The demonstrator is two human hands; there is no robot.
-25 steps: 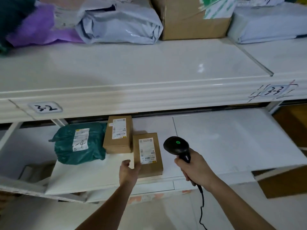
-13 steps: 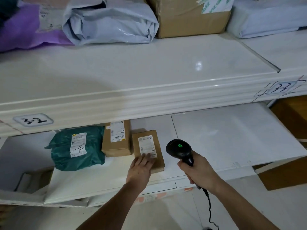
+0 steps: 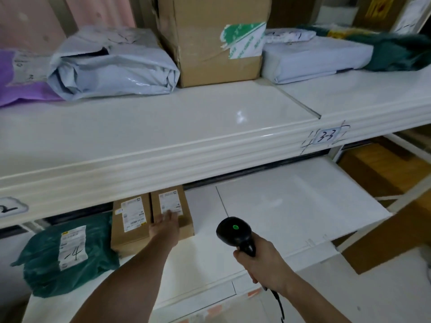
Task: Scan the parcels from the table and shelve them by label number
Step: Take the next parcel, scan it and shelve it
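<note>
- Head view, step in hand: the shelving step looks all but done. The left hand [image 3: 166, 226] lies flat, fingers straight, on top of the small brown cardboard parcel with a white label [image 3: 173, 212], pressing it back on the lower white shelf [image 3: 291, 213]; its grip is wide, curled round nothing
- That parcel sits just beside a second brown cardboard box with a white label [image 3: 130, 223], the two touching or nearly so, with a dark green plastic mailer bag marked "-4" [image 3: 63, 255] further left on the same shelf
- The right hand [image 3: 262, 264] has its grip wrapped round the handle of the black handheld barcode scanner [image 3: 234, 231], green light showing, held in front of the shelf and touching no parcel
- Next move, as a judgement: lift the left hand off without dragging the parcel askew, then turn to fetch and scan another
- Hard to make out: the bench with the unscanned parcels is out of frame; print on the parcel labels is too small to read; the shelf tag at the left edge is cut off, while the handwritten tag reading "3-3" [image 3: 326, 137] is plain; the parcel's far end goes under the upper shelf edge [image 3: 163, 157], so its depth is hidden
</note>
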